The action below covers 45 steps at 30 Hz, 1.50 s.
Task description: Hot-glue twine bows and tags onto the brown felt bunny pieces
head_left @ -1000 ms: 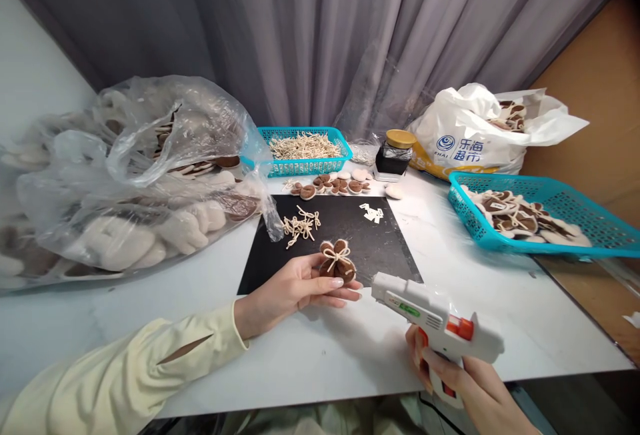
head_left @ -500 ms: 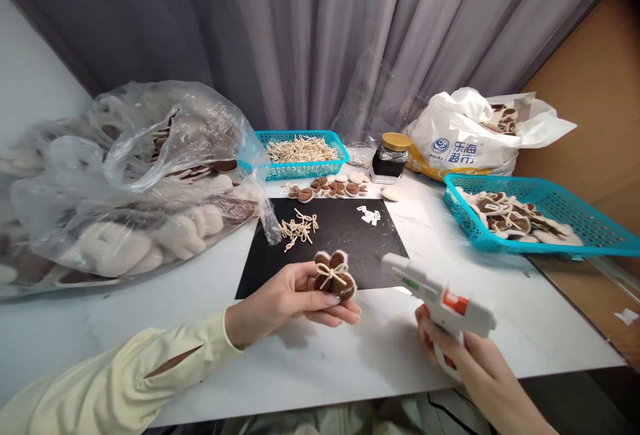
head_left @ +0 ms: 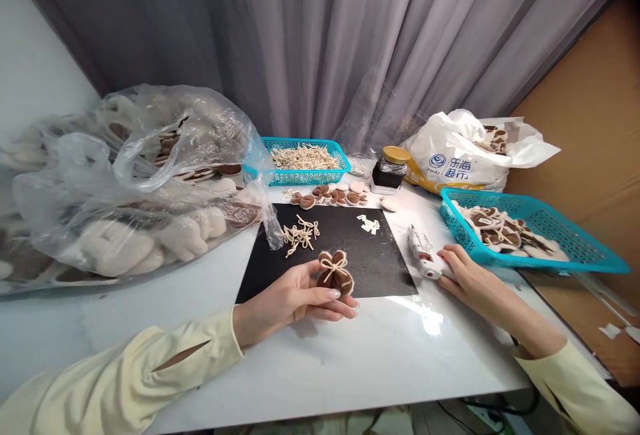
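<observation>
My left hand (head_left: 295,298) pinches a brown-and-cream felt piece (head_left: 330,282) with a small cream string bow on it, above the front edge of a black mat (head_left: 370,268). To the right, my right hand (head_left: 467,275) grips the handle of a white glue gun (head_left: 425,255), which lies low at the table's surface beside the mat, nozzle pointing away from me. Several loose string bows (head_left: 300,235) lie on the mat's left half. Small white labels (head_left: 369,224) are at its far right. Behind the mat sits a row of brown felt pieces (head_left: 337,196).
A clear plastic bag (head_left: 125,222) of felt pieces fills the left side. Behind stand a blue basket (head_left: 310,177) of bows and a dark jar (head_left: 390,168) with a yellow lid. At right are a white shopping bag (head_left: 450,155) and another blue basket (head_left: 575,262) with felt pieces.
My right hand has carried the glue gun away from me and down to the table beside the mat, turning its nozzle forward. My left hand still holds the felt piece in nearly the same place.
</observation>
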Each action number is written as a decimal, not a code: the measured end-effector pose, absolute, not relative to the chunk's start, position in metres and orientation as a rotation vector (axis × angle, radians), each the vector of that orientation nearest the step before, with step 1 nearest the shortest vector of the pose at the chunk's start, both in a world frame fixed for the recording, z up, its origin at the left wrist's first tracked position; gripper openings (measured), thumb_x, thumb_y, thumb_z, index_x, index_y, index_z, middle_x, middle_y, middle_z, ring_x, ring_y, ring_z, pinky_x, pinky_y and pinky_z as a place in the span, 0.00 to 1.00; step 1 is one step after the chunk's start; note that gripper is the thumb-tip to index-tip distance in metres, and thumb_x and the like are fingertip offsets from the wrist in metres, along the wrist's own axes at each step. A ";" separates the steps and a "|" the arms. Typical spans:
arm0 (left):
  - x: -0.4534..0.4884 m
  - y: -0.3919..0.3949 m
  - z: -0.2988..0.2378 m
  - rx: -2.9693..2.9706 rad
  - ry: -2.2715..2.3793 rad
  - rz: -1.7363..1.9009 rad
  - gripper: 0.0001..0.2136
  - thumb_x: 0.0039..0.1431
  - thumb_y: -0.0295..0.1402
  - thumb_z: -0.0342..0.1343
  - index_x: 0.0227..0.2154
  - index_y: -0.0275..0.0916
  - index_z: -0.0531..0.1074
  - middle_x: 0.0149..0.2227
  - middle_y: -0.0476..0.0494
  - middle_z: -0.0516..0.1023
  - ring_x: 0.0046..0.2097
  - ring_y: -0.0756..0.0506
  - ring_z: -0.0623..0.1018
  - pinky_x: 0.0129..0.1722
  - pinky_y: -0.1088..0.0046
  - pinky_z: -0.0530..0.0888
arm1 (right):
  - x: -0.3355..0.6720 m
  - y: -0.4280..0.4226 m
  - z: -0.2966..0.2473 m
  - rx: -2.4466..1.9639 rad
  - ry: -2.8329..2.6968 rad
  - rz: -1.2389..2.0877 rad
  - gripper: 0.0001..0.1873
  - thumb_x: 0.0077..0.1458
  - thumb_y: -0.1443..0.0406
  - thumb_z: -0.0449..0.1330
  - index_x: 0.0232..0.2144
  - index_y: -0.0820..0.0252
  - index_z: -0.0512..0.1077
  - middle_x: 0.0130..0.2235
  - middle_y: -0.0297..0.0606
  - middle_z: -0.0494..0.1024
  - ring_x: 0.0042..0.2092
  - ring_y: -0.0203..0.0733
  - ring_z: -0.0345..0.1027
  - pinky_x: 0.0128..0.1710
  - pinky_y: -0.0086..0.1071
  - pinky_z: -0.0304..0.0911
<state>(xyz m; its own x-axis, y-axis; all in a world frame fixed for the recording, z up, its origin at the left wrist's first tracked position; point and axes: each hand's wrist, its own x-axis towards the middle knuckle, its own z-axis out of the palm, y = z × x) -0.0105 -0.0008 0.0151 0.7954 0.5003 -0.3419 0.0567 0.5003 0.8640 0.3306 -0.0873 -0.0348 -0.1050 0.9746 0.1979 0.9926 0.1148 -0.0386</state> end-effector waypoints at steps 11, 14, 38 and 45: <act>-0.012 0.001 0.011 1.072 0.607 0.302 0.14 0.54 0.33 0.58 0.42 0.35 0.65 0.41 0.37 0.78 0.38 0.45 0.80 0.37 0.76 0.74 | 0.289 0.005 0.025 -1.774 -2.351 0.194 0.09 0.57 0.67 0.54 0.41 0.61 0.69 0.41 0.44 0.73 0.38 0.42 0.69 0.39 0.34 0.65; -0.012 0.001 0.011 1.074 0.604 0.302 0.15 0.53 0.34 0.59 0.42 0.36 0.65 0.41 0.37 0.78 0.38 0.45 0.80 0.37 0.76 0.74 | 0.270 0.044 0.011 -1.836 -2.344 0.290 0.08 0.56 0.65 0.57 0.39 0.62 0.70 0.38 0.40 0.74 0.37 0.39 0.69 0.38 0.35 0.66; -0.014 0.001 0.009 1.037 0.574 0.354 0.14 0.52 0.35 0.60 0.41 0.35 0.69 0.43 0.36 0.78 0.39 0.44 0.80 0.37 0.74 0.74 | 0.260 0.022 0.016 -1.714 -2.020 0.364 0.06 0.51 0.69 0.58 0.26 0.64 0.76 0.22 0.36 0.76 0.25 0.39 0.70 0.26 0.30 0.64; -0.013 0.000 0.008 0.974 0.513 0.320 0.14 0.54 0.34 0.59 0.43 0.34 0.68 0.44 0.34 0.77 0.44 0.41 0.78 0.40 0.71 0.74 | 0.202 -0.071 0.018 -1.469 -1.995 0.062 0.13 0.57 0.69 0.52 0.36 0.60 0.77 0.32 0.40 0.80 0.29 0.38 0.73 0.28 0.29 0.66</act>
<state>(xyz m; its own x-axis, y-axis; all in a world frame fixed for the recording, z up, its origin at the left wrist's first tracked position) -0.0126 -0.0002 0.0082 0.8366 0.4776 -0.2683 -0.0306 0.5297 0.8477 0.2015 -0.0709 0.0179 -0.1599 0.8684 0.4694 0.8376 0.3709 -0.4010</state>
